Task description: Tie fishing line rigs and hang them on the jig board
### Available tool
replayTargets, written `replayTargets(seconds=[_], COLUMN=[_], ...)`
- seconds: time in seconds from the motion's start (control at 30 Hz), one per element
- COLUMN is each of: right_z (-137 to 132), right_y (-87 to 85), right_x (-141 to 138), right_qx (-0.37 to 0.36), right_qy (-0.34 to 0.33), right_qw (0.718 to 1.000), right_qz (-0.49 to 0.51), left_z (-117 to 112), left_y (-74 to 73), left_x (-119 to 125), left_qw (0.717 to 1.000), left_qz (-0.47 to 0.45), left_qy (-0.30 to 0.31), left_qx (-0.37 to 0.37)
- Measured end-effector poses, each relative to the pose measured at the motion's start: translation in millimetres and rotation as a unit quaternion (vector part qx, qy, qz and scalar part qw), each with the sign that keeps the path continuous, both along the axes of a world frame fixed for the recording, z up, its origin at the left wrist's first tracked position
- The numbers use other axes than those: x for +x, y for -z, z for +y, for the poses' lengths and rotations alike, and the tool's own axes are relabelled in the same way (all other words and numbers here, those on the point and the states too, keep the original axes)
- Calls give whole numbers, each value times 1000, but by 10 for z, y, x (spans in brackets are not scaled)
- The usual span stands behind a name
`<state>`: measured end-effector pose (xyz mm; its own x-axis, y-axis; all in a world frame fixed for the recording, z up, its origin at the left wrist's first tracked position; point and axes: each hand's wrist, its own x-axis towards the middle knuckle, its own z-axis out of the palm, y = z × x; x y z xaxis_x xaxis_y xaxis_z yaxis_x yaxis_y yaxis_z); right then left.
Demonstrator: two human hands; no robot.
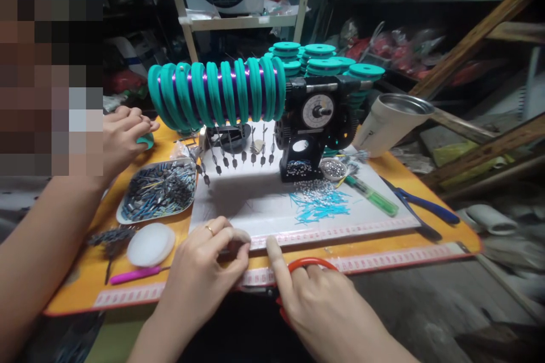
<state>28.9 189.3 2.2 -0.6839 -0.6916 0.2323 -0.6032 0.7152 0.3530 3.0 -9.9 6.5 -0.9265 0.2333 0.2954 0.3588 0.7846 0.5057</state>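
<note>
At the near edge of the white board, my left hand has its thumb and forefinger drawn together; what they pinch, if anything, is too small to make out. Red-handled scissors are in my right hand, their blades mostly hidden. Its forefinger stretches out to a pink-marked measuring tape along the board's edge. Beyond my hands lie bright blue cut pieces and small silvery beads. Above the board hangs a row of teal spools with purple wire, small dark weights dangling below.
A black winding stand carries the spools. On the left are a tray of small parts, a white round lid and a pink tool. Pliers, a green tube and a tumbler stand right. Another person's hand is at left.
</note>
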Motion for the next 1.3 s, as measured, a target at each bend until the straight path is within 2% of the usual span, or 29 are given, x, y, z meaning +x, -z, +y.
replayTargets(seconds=[0.13, 0.23, 0.3, 0.4, 0.43, 0.5, 0.57, 0.97, 1.13, 1.3], right_z=[83, 155, 161, 84, 44, -33, -85, -122, -119, -131], right_y=[63, 80, 70, 64, 70, 90, 104, 108, 109, 252], right_x=[33, 111, 167, 221, 229, 238, 244, 273, 267, 287], right_qx=[-47, -171, -266, -349, -366, -397, -414, -391, -390, -414], right_qy=[12, 28, 44, 67, 68, 68, 67, 63, 63, 44], right_qw=[999, 980, 930, 804, 772, 739, 734, 780, 772, 757], right_qz=[-17, -97, -250, -477, -515, -540, -535, -485, -498, -503], left_z=[6, 16, 36, 90, 111, 151, 178, 183, 169, 157], left_y=[38, 40, 25, -1, -5, -1, 16, 67, 56, 32], left_x=[19, 63, 122, 254, 301, 387, 450, 563, 556, 553], left_qw=[1000, 999, 995, 987, 985, 982, 979, 973, 976, 980], left_qz=[21, 52, 89, 116, 113, 99, 90, 71, 83, 93], left_qy=[-14, -9, -5, -9, -15, -32, -43, -57, -56, -41], left_qx=[-13, 11, 47, 108, 128, 161, 180, 212, 194, 171])
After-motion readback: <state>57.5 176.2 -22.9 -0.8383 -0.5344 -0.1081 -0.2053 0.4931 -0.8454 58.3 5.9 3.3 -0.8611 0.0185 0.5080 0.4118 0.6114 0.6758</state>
